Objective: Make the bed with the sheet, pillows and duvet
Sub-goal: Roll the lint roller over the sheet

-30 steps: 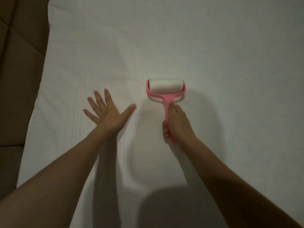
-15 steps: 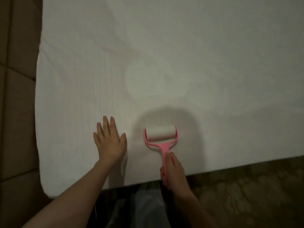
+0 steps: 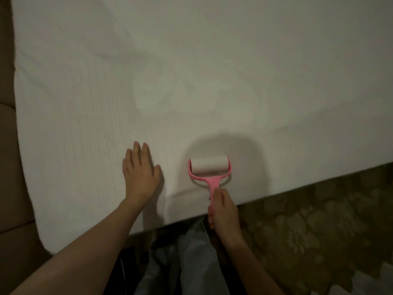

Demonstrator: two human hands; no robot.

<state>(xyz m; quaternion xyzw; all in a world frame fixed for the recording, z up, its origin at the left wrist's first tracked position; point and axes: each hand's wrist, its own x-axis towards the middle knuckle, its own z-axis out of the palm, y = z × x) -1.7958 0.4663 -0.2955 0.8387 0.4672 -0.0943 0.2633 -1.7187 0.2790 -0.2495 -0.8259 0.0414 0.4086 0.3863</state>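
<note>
On the near edge of the bed, close to its left corner, the white sheet (image 3: 191,60) lies spread over the mattress, mostly flat, with a few soft creases higher up and a small ripple just by the edge between the two hands. A pink lint roller (image 3: 209,169) rests on it with its white drum flat on the fabric, a little way in from the edge, and its handle pointing back toward the person. The right hand (image 3: 223,211) grips that handle, fingers wrapped round it and the thumb laid along the top, the hand itself hanging just past the mattress edge over the person's legs. The left hand (image 3: 140,177) lies palm down on the sheet just left of the roller, fingers straight and close together, thumb held out toward the roller; it touches the fabric and holds nothing. Both forearms reach in from the bottom of the view, the left one long and angled across the corner. This looks like the sheet stage of the task: cleaning and smoothing the laid sheet, with no pillows or duvet in view. The next move probably calls for another stroke of the roller, with the left palm pinning the cloth so it does not bunch. A patterned floor (image 3: 319,220) shows beyond the bed edge at right, and brown padded panels (image 3: 8,188) flank the bed at left.
</note>
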